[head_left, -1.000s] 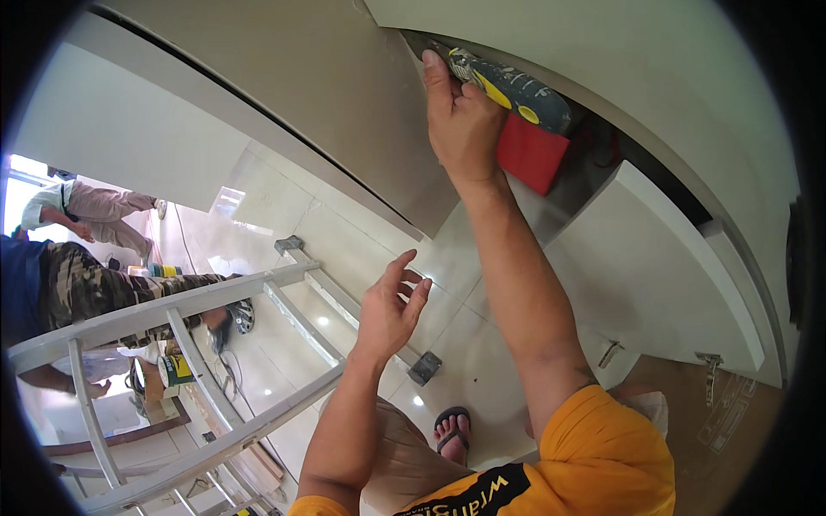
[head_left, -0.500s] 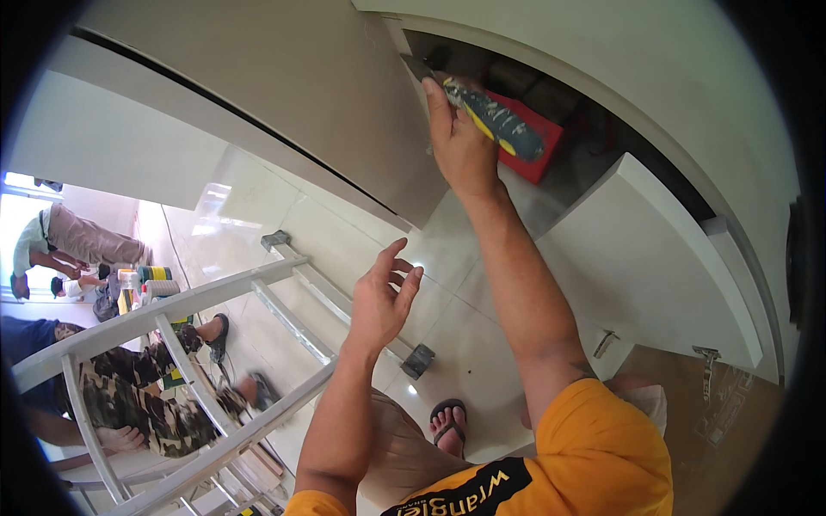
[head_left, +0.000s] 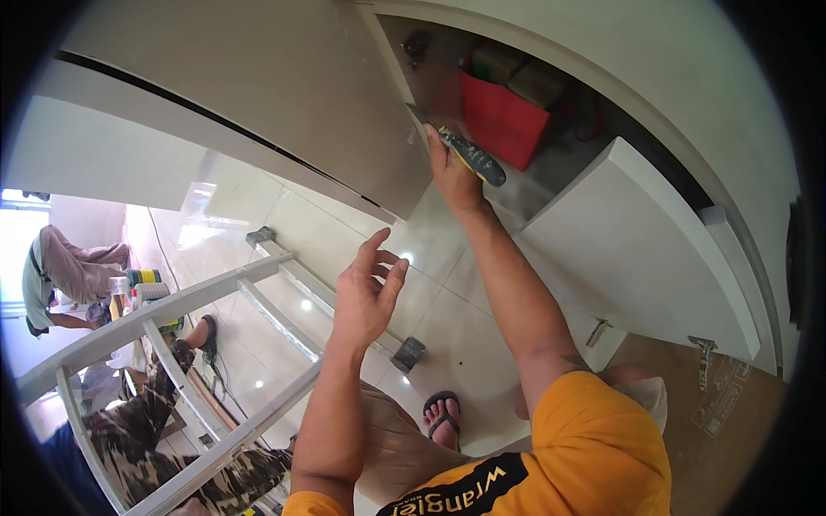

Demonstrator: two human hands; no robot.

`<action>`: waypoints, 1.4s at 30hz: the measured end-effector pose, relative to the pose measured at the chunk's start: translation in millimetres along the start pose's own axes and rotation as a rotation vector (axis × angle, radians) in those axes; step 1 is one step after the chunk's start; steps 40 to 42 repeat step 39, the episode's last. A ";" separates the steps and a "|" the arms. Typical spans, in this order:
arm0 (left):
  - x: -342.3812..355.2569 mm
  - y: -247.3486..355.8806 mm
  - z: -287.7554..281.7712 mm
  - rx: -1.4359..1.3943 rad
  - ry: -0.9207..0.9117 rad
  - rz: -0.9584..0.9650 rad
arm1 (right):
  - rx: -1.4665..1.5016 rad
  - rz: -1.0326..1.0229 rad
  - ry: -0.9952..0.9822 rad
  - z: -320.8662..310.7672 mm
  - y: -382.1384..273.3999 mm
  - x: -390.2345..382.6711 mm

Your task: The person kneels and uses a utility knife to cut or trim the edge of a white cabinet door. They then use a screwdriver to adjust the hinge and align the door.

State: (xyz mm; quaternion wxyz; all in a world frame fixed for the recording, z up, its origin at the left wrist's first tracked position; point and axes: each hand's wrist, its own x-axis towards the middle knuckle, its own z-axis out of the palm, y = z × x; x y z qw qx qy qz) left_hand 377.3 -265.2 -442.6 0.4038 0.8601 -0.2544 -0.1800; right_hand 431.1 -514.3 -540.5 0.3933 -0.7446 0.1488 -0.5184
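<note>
My right hand [head_left: 454,182] is closed around a putty knife [head_left: 478,162], its dark and yellow handle smeared with white. The blade end lies along the edge of a beige cabinet side panel [head_left: 284,77]; my fingers partly cover it. Lower and to the left, my left hand [head_left: 366,299] hangs in the air with fingers loosely bent and apart, holding nothing. Just beyond the knife, the open cabinet shows a red box or bag [head_left: 506,120] with brownish blocks in it.
A white cabinet door [head_left: 645,249] with metal hinges stands open at the right. A metal ladder [head_left: 211,297] with rubber feet slants across the left side over glossy floor tiles [head_left: 413,318]. Behind it are a person in camouflage trousers [head_left: 138,447], another bending person [head_left: 73,267] and several paint containers [head_left: 146,288].
My right hand has brought the putty knife down along the panel edge, uncovering more of the red box. My left hand has shifted slightly left. The people behind the ladder have changed posture.
</note>
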 end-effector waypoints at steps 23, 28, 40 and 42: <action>22.5 -17.6 16.4 -0.070 -0.065 -0.177 | -0.098 0.343 -0.129 3.0 60.6 -147.4; 41.1 -38.2 48.4 -0.380 -0.337 -0.575 | 0.073 0.184 -0.372 -13.7 6.4 -186.2; 35.6 -95.4 108.6 0.454 -0.322 -0.223 | 0.447 1.052 -1.003 -44.9 28.2 -149.8; 35.6 -95.4 108.6 0.454 -0.322 -0.223 | 0.447 1.052 -1.003 -44.9 28.2 -149.8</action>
